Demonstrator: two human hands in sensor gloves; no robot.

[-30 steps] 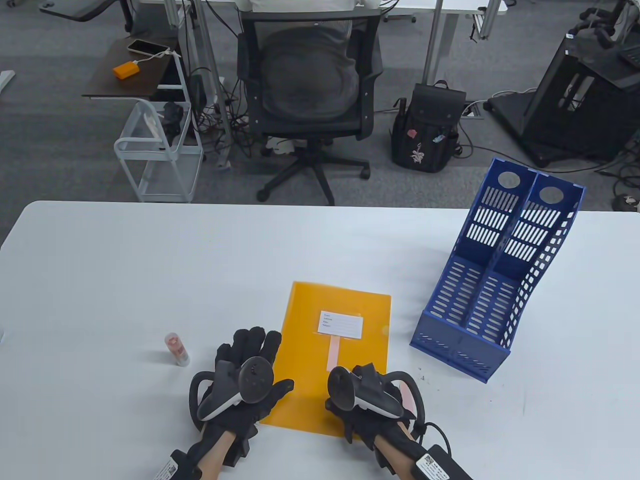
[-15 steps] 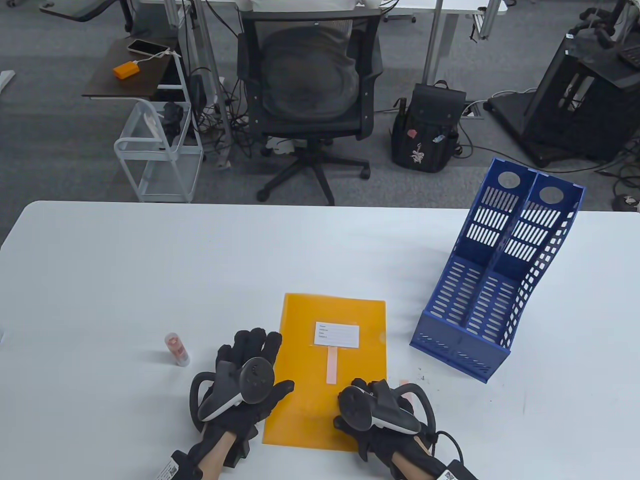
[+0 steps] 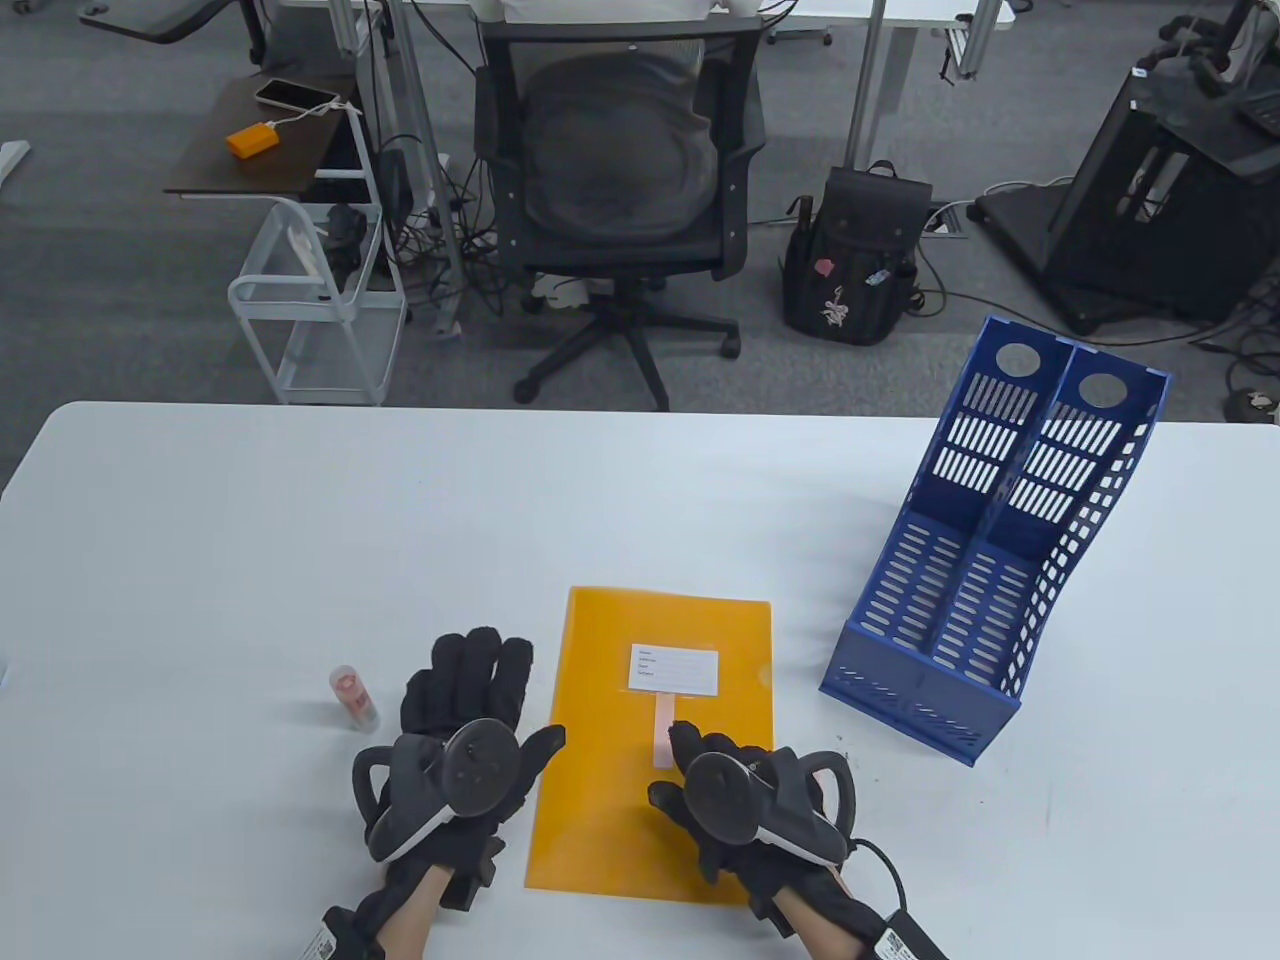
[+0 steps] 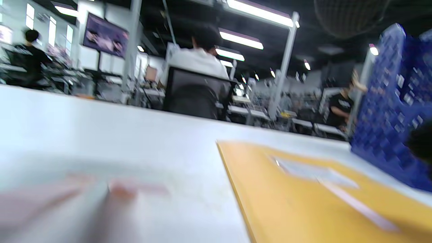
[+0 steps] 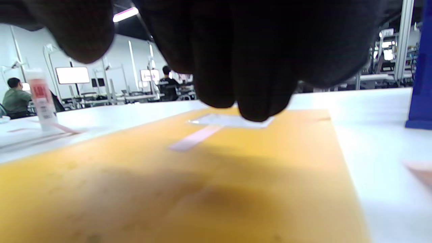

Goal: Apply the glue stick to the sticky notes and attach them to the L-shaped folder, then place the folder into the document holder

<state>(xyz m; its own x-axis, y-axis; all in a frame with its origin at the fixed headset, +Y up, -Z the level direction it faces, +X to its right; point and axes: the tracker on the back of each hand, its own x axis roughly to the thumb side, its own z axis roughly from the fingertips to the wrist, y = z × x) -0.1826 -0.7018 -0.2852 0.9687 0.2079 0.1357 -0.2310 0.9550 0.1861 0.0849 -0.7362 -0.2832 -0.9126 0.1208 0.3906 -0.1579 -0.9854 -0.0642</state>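
Right hand over near end of orange L-shaped folder, fingers loosely bent, gripping nothing; left hand flat on table beside it. Pink sticky note already lying on folder, glue stick standing capped. Left: folder into blue document holder

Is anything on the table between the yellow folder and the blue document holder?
Nothing visible: only bare table separates the yellow folder from the blue document holder. The glue stick stands on the folder's opposite side.
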